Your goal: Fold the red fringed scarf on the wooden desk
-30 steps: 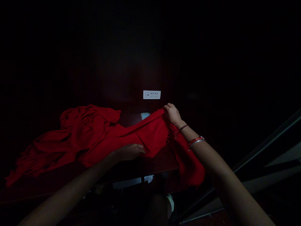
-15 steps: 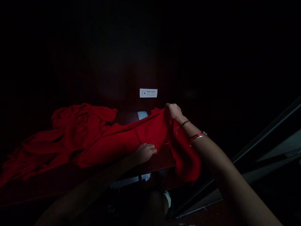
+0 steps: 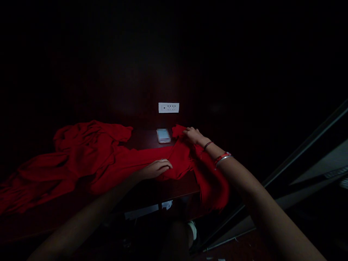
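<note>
A long red fringed scarf (image 3: 122, 159) lies across a dark wooden tabletop, stretched out toward the right and bunched up on the left. My left hand (image 3: 156, 168) rests on its near edge, fingers extended and thumb a little apart. Farther back, my right hand (image 3: 194, 135) lies on the scarf's right part with its fingers slightly spread, the fingertips touching the fabric. Beneath my right forearm, a stretch of red cloth (image 3: 214, 186) hangs over the table's right end.
A white power socket (image 3: 169, 107) is fixed to the dark wall behind. On the tabletop (image 3: 174, 188) near the wall lies a small pale, blurred item (image 3: 163, 135). Under the table are a pale object (image 3: 143, 211) and a white shoe (image 3: 193, 230). The room is very dark.
My right hand has lowered the scarf's raised end onto the table, and its fingers have loosened. The left hand has shifted slightly left and back. More of the pale item shows.
</note>
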Motion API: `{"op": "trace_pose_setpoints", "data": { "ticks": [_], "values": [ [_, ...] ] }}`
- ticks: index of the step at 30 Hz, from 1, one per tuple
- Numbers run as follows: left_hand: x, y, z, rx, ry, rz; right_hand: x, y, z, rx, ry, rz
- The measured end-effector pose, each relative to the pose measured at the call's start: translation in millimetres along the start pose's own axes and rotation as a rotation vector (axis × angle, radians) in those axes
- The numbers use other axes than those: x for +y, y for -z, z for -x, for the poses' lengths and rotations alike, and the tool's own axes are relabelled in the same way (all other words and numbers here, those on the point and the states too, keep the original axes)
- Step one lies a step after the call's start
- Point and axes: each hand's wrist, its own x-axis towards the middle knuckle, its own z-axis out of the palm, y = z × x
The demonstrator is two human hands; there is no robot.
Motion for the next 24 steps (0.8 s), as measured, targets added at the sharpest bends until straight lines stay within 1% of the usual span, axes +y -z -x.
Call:
{"op": "trace_pose_setpoints", "data": {
  "ticks": [2,3,4,5,7,9,10,12,14,16,19,21,24],
  "values": [
    [-15.3,2.4,0.6,0.138,0.073,-0.099,-13.3,-14.7,20.1,0.023,0.081,-0.112],
    [-24.6,3.3,2.0,0.172,0.141,-0.168,-19.6,-20.3,31.4,0.029,0.132,-0.182],
    [-34.5,3.7,4.2,0.161,0.227,-0.236,-25.4,-25.0,43.2,-0.002,0.209,-0.252],
    [-44.5,3.8,7.0,0.109,0.327,-0.296,-30.9,-29.1,55.0,-0.054,0.311,-0.32],
    [-62.4,3.2,13.9,-0.052,0.522,-0.368,-40.6,-37.2,76.8,-0.163,0.456,-0.373],
    [-76.0,3.2,20.9,-0.186,0.637,-0.383,-47.8,-45.8,93.5,-0.193,0.494,-0.299],
    [-81.3,4.2,24.2,-0.215,0.663,-0.385,-50.0,-49.8,99.3,-0.176,0.489,-0.245],
    [-90.4,8.7,30.5,-0.216,0.685,-0.39,-50.4,-55.4,105.6,-0.115,0.465,-0.184],
    [-99.3,16.3,37.6,-0.197,0.708,-0.405,-44.8,-55.1,106.1,-0.062,0.422,-0.239],
    [-108.2,24.9,46.3,-0.174,0.722,-0.437,-34.6,-48.0,103.0,-0.003,0.328,-0.366],
    [-116.9,34.4,59.7,-0.126,0.713,-0.521,-16.8,-29.9,95.6,0.174,0.153,-0.498],
    [-117.4,36.4,65.4,-0.091,0.683,-0.589,-7.1,-17.9,91.3,0.25,0.093,-0.479],
    [-111.7,33.9,66.1,-0.062,0.623,-0.658,0.5,-4.9,89.1,0.231,0.076,-0.37]
  ]
}}
